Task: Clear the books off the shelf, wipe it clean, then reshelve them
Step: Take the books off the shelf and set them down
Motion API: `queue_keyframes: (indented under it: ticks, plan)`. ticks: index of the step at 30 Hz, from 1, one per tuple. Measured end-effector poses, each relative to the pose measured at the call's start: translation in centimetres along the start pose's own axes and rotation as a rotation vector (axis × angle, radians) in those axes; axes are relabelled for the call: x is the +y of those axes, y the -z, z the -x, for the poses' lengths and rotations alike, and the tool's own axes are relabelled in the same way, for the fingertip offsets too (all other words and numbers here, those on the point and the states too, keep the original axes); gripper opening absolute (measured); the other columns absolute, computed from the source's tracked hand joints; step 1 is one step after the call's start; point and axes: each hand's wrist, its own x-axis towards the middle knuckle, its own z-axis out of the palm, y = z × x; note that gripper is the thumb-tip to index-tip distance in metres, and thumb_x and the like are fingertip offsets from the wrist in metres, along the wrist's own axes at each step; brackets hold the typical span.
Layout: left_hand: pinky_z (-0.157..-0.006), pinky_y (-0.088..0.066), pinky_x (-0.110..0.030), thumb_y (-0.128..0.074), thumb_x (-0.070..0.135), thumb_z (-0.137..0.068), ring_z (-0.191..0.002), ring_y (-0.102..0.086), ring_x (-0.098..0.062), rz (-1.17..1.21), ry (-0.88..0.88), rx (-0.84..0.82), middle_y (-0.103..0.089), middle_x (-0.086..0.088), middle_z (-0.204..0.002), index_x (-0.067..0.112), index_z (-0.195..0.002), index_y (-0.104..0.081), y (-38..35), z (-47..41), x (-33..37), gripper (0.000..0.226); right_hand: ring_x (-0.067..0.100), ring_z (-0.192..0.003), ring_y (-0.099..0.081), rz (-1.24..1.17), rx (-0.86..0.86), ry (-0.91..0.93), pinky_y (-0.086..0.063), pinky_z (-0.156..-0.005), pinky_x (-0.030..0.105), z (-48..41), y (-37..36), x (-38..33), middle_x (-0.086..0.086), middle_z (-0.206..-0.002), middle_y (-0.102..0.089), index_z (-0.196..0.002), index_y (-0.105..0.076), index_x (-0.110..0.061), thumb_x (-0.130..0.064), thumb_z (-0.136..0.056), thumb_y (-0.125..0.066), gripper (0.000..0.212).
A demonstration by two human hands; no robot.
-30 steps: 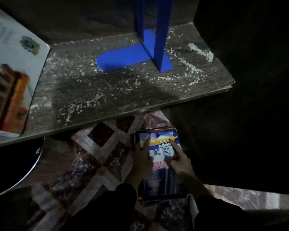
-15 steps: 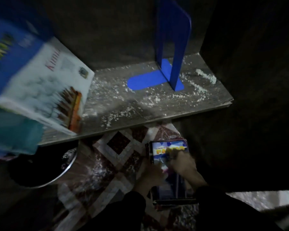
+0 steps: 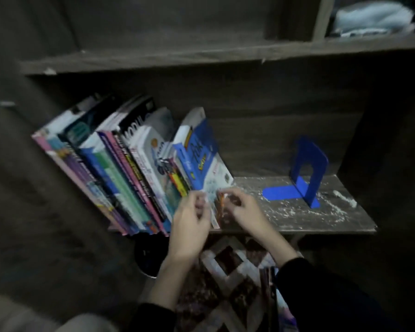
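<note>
— How far along is the clearing?

— Barely begun, I'd judge. A long row of books (image 3: pixel 130 176) leans on the left half of the shelf (image 3: pixel 359 224). Only a small pile of books (image 3: pixel 270 283) lies on the patterned floor (image 3: pixel 225 267) below, by the right sleeve.

— And the hands?

— Both are at the end book (image 3: pixel 201 159), the blue-and-white one at the right of the row. The right hand (image 3: pixel 242 212) has its fingers (image 3: pixel 228 200) curled in and pinching the book's lower edge. The left hand (image 3: pixel 189 226) has its fingers (image 3: pixel 200 204) curled against the cover, but it's too blurred to tell whether they grip it.

— Has any wiping been done?

— None, by the look of it. White dust (image 3: pixel 297 212) lies scattered over the bare right half of the shelf, around the blue bookend (image 3: pixel 308 171), which stands upright and well apart from the row.

— Is there a cloth to hand?

— Something pale blue and folded (image 3: pixel 374 17) sits in an upper compartment (possibly a cloth, though it's too soft-focused to say).

— So what's left?

— Nearly everything: the rest of the row has to come off, then the wipe, then the reshelving.
</note>
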Motion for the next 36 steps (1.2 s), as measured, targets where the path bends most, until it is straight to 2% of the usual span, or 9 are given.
queue_keyframes:
  ticks: [2, 6, 9, 13, 20, 26, 31, 33, 36]
  plan:
    - [-0.089, -0.040, -0.028, -0.060, 0.011, -0.086, -0.098, -0.057, -0.024, -0.018, -0.042, 0.174, -0.054, -0.007, -0.109, 0.013, -0.124, -0.052, 2.5, -1.9, 1.0, 0.038, 0.016, -0.082, -0.054, -0.023, -0.017, 0.011, -0.045, -0.079, 0.028, -1.0, -1.2, -2.0, -0.002, -0.093, -0.056, -0.125, -0.053, -0.032, 0.003, -0.081, -0.060, 0.056]
    - [-0.105, -0.030, -0.034, -0.060, 0.029, -0.088, -0.129, -0.036, -0.026, -0.185, 0.017, 0.134, -0.033, -0.009, -0.139, 0.014, -0.151, -0.017, 4.1, -4.5, 2.7, 0.077, 0.022, -0.125, -0.044, 0.110, -0.054, 0.105, -0.038, -0.105, 0.038, -1.8, -3.2, -3.2, 0.005, -0.136, -0.045, -0.150, -0.021, -0.031, -0.020, -0.076, -0.072, 0.090]
    - [-0.105, -0.030, -0.031, -0.058, 0.029, -0.088, -0.132, -0.032, -0.020, -0.223, -0.053, 0.062, -0.027, -0.002, -0.144, 0.017, -0.151, -0.015, 3.7, -4.7, 3.6, 0.077, 0.028, -0.130, -0.042, 0.236, 0.001, 0.139, -0.039, -0.103, 0.042, -1.9, -4.0, -3.6, 0.012, -0.143, -0.043, -0.151, -0.016, -0.030, -0.032, -0.081, -0.053, 0.080]
    - [-0.108, -0.027, -0.033, -0.053, 0.013, -0.087, -0.135, -0.022, -0.014, -0.177, -0.152, -0.003, -0.020, 0.006, -0.150, 0.026, -0.150, -0.025, 3.7, -4.9, 3.5, 0.070, 0.032, -0.122, -0.052, 0.220, 0.109, 0.164, -0.044, -0.096, 0.045, -2.2, -4.1, -3.7, 0.011, -0.141, -0.048, -0.152, -0.014, -0.033, -0.034, -0.094, -0.049, 0.068]
    - [-0.113, -0.022, -0.040, -0.050, 0.009, -0.087, -0.144, -0.009, -0.027, -0.213, 0.094, -0.116, 0.003, 0.003, -0.160, 0.015, -0.153, 0.001, 2.6, -6.2, 2.3, 0.084, 0.031, -0.118, -0.055, 0.195, 0.134, 0.185, -0.043, -0.092, 0.037, -1.8, -3.3, -2.9, 0.008, -0.131, -0.058, -0.152, -0.018, -0.028, -0.029, -0.100, -0.046, 0.059]
    - [-0.107, -0.031, -0.034, -0.054, 0.014, -0.084, -0.128, -0.024, -0.016, -0.259, -0.078, 0.014, -0.023, 0.009, -0.156, 0.020, -0.151, -0.019, 1.8, -6.3, 2.2, 0.076, 0.029, -0.119, -0.055, 0.170, 0.092, 0.194, -0.044, -0.097, 0.039, -1.9, -3.0, -2.8, 0.007, -0.135, -0.056, -0.152, -0.017, -0.034, -0.030, -0.098, -0.048, 0.062]
    - [-0.101, -0.023, -0.029, -0.051, 0.038, -0.095, -0.138, -0.023, -0.013, 0.198, -0.055, -0.104, -0.016, 0.004, -0.154, 0.045, -0.148, 0.001, 1.2, -6.1, 3.5, 0.074, 0.024, -0.118, -0.056, 0.165, -0.002, 0.197, -0.047, -0.093, 0.037, -1.9, -2.1, -2.0, -0.002, -0.142, -0.050, -0.147, -0.002, -0.050, -0.013, -0.087, -0.061, 0.092]
    - [-0.101, -0.030, -0.034, -0.056, 0.055, -0.088, -0.137, -0.032, -0.019, 0.197, -0.029, -0.089, -0.018, 0.001, -0.156, 0.053, -0.143, 0.013, 0.6, -6.3, 3.7, 0.089, 0.012, -0.122, -0.051, 0.123, -0.042, 0.171, -0.044, -0.099, 0.033, -1.9, -1.9, -1.7, -0.025, -0.136, -0.047, -0.144, 0.000, -0.055, -0.010, -0.085, -0.064, 0.098]
    - [-0.086, -0.048, -0.038, -0.061, 0.054, -0.084, -0.112, -0.058, -0.031, 0.033, 0.047, 0.015, -0.049, -0.013, -0.138, 0.052, -0.138, 0.028, -1.1, -6.3, 3.4, 0.104, -0.025, -0.102, -0.048, 0.038, -0.087, 0.133, -0.037, -0.089, 0.006, -1.8, -1.3, -1.0, -0.046, -0.114, -0.035, -0.145, 0.001, -0.046, 0.001, -0.085, -0.062, 0.099]
